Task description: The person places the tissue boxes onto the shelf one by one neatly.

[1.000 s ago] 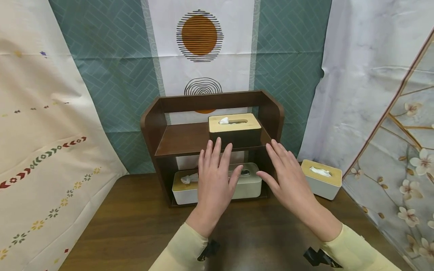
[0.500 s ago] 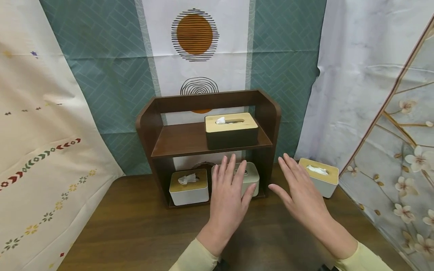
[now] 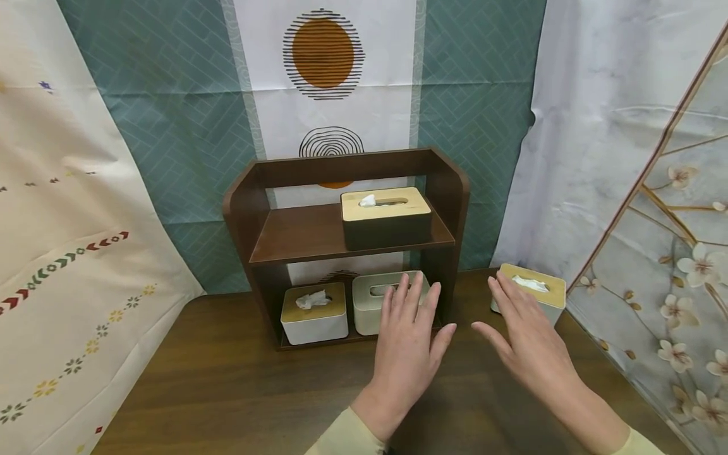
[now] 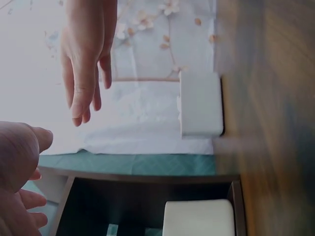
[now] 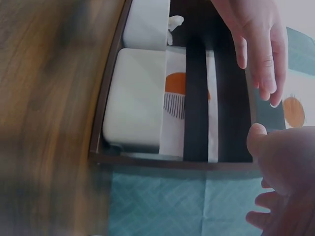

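Observation:
Both hands hold nothing, fingers extended, over the table in front of the shelf. In the head view my left hand [image 3: 405,351] overlaps the grey-green tissue box [image 3: 368,311] on the lower shelf. My right hand [image 3: 537,344] is to its right and overlaps the front of a tissue box with a wooden lid [image 3: 554,287] on the table. On the lower shelf at left stands a white tissue box with a wooden lid [image 3: 315,327], a tissue poking out. A black tissue box with a wooden lid [image 3: 387,232] sits on the upper shelf at right.
The two-tier dark brown shelf [image 3: 301,234] stands at the back of the brown wooden table [image 3: 227,392]. Behind it hangs teal and white cloth [image 3: 478,145]. Cream patterned cloth [image 3: 85,208] borders the left side, and a flowered cloth [image 3: 637,253] the right.
Both hands have moved to the right and down, away from the front of the upper shelf, fingers still extended. The view has shifted slightly. The tissue boxes stay in their places.

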Tool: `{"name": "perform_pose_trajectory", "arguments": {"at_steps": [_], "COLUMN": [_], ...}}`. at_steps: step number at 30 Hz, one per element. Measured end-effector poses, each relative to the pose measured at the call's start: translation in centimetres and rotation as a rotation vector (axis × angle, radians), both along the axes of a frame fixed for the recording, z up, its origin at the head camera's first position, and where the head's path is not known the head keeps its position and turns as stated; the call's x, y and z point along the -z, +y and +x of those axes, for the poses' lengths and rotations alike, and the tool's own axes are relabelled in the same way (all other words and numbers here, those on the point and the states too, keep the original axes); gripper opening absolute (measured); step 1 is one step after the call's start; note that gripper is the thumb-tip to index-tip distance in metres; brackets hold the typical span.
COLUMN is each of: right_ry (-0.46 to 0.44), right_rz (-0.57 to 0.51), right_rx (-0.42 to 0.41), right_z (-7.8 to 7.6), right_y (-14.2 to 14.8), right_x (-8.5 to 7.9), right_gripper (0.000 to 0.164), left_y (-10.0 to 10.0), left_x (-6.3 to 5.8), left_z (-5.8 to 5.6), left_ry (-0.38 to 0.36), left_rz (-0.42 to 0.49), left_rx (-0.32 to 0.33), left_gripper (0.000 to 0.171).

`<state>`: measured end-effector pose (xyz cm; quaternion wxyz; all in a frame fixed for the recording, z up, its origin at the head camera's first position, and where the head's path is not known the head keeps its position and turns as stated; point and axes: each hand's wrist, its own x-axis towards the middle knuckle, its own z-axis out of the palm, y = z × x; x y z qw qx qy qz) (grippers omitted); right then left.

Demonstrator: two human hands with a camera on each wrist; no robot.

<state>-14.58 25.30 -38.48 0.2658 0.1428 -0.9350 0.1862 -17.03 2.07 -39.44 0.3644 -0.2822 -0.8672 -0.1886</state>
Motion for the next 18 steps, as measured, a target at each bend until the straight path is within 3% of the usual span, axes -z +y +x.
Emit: {"name": "perform_pose_trajectory", "arguments": {"at_steps": [9,18], "right_ry": [-0.022,0.01], "right_rz": [0.007,0.024], "right_rx": [0.022,0.052], "right_z": [0.6,0.8], "right_y": [1.7,3.8], "right_x": [0.9,1.9], "right_gripper": [0.092,0.092], "left_y": [2.2,4.3], "left_x": [0.6,0.9], "left_z": [-0.1,-0.5], "left_ry": [-0.011,-0.012], "left_rz": [-0.039,-0.084], "left_rx": [0.015,0.038], "left_gripper": [0.065,0.063]}}
